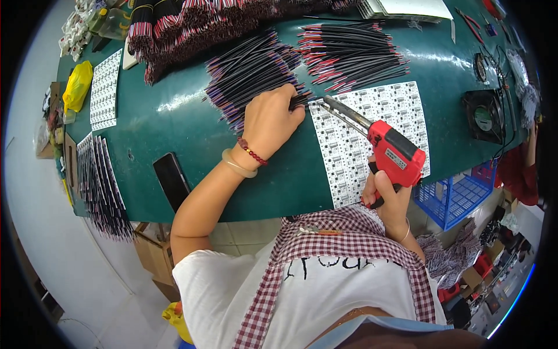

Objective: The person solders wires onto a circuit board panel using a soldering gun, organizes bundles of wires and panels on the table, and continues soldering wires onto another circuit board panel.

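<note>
My right hand [388,196] is wrapped round the grip of a red and black soldering gun [401,152]. Its metal tip points up and left, over the top left corner of a white circuit board panel [372,134] with rows of small printed units. By that same corner, the curled fingers of my left hand [270,113] pinch a black cable [299,100]; the fingertips are partly hidden. Under and behind this hand lies a pile of black cables [250,70] with coloured wire ends. A second pile with red and white ends [351,55] lies right of it.
Thick cable bundles [192,29] line the table's far side. A phone [172,181] lies left of my forearm. Finished-looking boards with cables [102,186] hang over the left edge. At right are a black fan [483,116], pliers [469,24] and a blue basket [453,200] below.
</note>
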The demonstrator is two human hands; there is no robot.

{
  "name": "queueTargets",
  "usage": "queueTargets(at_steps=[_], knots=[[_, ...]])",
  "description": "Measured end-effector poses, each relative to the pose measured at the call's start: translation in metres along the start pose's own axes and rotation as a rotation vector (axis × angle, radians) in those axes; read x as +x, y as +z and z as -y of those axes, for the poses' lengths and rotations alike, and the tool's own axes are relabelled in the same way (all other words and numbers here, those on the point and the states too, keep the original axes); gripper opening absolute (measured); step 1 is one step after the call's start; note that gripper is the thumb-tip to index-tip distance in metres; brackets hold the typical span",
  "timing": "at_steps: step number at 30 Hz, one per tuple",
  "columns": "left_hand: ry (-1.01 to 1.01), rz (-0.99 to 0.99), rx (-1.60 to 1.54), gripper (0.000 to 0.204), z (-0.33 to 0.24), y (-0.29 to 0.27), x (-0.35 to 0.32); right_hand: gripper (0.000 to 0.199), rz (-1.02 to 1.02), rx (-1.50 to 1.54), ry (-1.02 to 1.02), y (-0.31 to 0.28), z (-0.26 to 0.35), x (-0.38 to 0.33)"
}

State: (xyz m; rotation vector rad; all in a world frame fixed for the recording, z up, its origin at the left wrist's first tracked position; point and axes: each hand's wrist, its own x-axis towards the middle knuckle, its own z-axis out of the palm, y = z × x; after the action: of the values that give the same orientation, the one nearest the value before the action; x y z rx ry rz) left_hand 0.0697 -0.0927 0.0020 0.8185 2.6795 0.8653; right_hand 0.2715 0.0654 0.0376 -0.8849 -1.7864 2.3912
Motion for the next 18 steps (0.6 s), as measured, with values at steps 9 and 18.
queueTargets(at_steps=[9,18], knots=[[0.015,-0.014,0.000,0.017,-0.0016,0.0005,0.0003,0.019,0.025,-0.069,0.014,-0.0029,-0.0072,0.0018],[-0.003,-0.004,0.003,0.018,-0.0017,0.0000,0.0003,0.030,-0.009,-0.169,-0.007,0.0029,-0.0054,0.0016]])
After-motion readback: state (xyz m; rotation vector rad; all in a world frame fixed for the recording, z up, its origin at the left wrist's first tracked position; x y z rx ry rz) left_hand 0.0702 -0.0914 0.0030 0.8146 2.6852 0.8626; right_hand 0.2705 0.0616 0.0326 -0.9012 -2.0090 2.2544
